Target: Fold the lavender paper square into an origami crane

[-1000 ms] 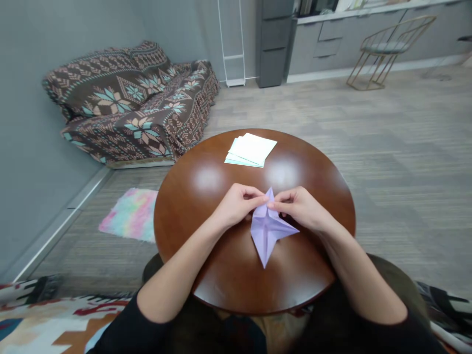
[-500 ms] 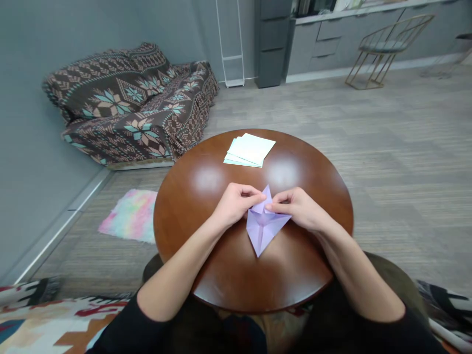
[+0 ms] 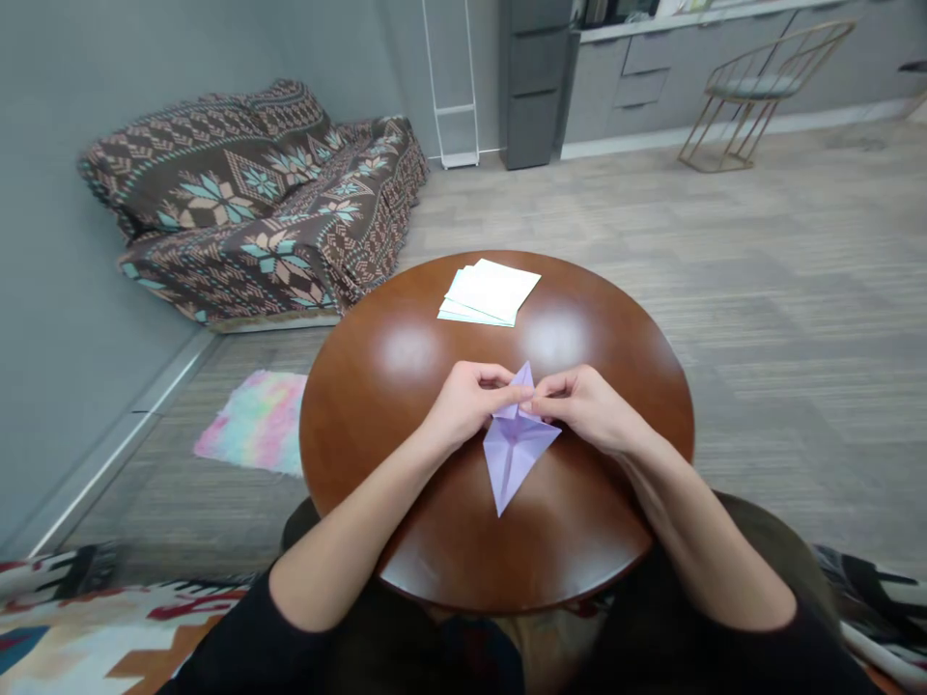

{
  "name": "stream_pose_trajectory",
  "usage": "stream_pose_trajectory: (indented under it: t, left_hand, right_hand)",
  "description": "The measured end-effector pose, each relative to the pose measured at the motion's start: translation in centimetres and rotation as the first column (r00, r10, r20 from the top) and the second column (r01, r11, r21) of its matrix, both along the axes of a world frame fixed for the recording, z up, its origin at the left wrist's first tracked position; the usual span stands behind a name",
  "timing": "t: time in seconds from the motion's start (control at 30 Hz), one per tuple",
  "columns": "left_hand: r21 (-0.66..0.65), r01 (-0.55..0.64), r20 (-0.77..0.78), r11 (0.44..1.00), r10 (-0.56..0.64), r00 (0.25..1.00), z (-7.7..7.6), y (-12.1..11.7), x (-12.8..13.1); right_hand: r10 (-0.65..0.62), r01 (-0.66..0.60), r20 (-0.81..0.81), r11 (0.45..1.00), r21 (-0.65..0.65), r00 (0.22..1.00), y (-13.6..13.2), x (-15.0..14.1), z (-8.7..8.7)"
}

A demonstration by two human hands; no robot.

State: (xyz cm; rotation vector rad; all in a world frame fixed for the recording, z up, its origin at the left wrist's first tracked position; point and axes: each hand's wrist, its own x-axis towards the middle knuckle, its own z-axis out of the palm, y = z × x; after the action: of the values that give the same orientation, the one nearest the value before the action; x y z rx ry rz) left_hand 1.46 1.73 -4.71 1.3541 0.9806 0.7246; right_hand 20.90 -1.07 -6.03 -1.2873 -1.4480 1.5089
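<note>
Between my hands, over the near half of the round brown table (image 3: 362, 425), is a folded piece of purple origami paper (image 3: 516, 450). One point of it aims away from me, a longer one toward me, and another sticks out to the right. My left hand (image 3: 474, 398) pinches the upper part from the left, thumb on top. From the right, my right hand (image 3: 583, 403) pinches the paper close to the left thumb. Both sets of fingertips nearly meet there, and they cover part of the folds.
Several pale square sheets (image 3: 491, 292) lie in a loose stack at the table's far side. Beyond the table stand a sofa (image 3: 275, 208) under a patterned cover and a gold-framed chair (image 3: 753, 92). A fluffy pastel rug (image 3: 253, 422) lies on the floor at left.
The folded purple paper has shifted slightly left, and its right-hand point reaches out less far. Both hands keep pinching its upper part, with small finger shifts.
</note>
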Motion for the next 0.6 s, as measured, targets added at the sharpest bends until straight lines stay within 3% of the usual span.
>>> stream_pose_trajectory:
  t: [0.27,0.5,0.6]
  left_hand:
    - [-0.133,0.006,0.02,0.991,-0.004,1.0,-0.1,0.3,-0.4]
    - [-0.27,0.146,0.048,0.952,-0.138,0.989,1.2,0.4,-1.1]
    - [-0.287,0.199,0.036,0.937,-0.197,0.98,1.4,0.2,-1.2]
  right_hand:
    - [0.072,-0.072,-0.002,0.997,-0.03,0.997,0.1,0.3,0.6]
    - [-0.015,0.021,-0.291,1.0,0.018,0.957,0.2,1.1,0.9]
    - [-0.003,0.015,-0.329,0.999,0.034,0.944,0.2,0.8,1.0]
